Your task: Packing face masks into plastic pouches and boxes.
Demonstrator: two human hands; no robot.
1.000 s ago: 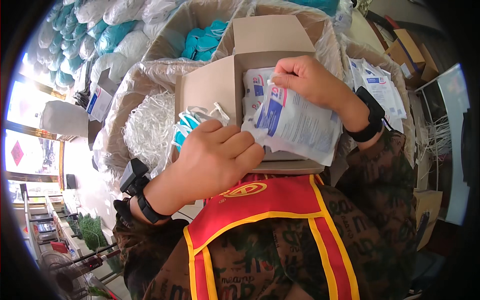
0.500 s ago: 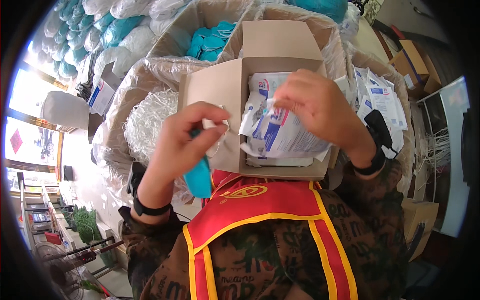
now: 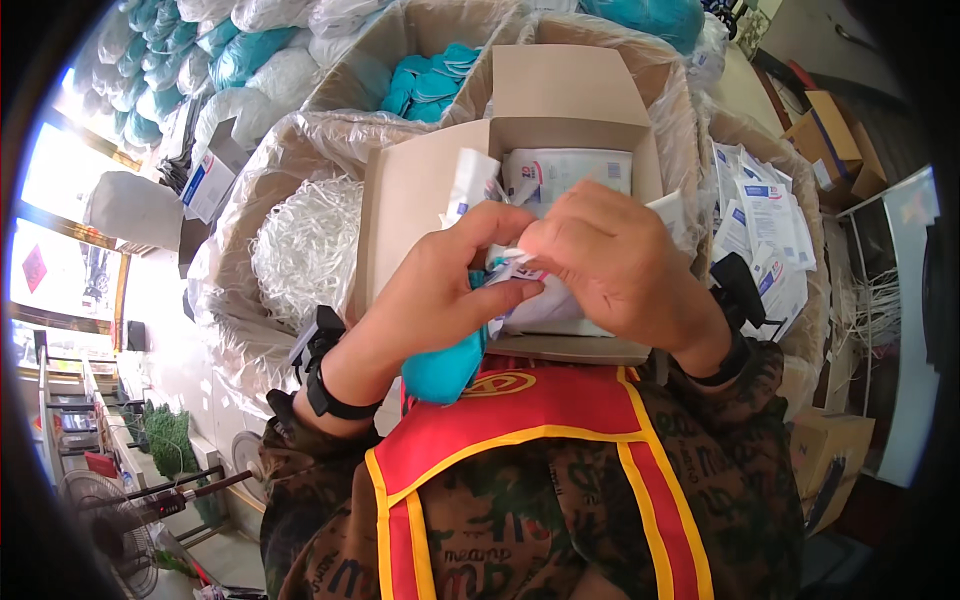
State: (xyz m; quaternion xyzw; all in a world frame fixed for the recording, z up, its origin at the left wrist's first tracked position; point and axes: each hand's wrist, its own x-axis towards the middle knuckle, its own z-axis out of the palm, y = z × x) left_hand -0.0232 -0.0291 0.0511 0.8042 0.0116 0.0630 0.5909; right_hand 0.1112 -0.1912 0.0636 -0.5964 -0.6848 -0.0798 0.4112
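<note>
Teal mask (image 3: 440,365) sat gripped in the left hand (image 3: 450,290); the right hand (image 3: 620,265) pinched a white pouch (image 3: 520,265), best held open wide.

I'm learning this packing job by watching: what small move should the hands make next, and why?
Probably slip the teal item into the white pouch. The left hand holds the teal piece just below the pouch, the right hand pinches the pouch's edge, and both sit above the open cardboard box of packets.
</note>
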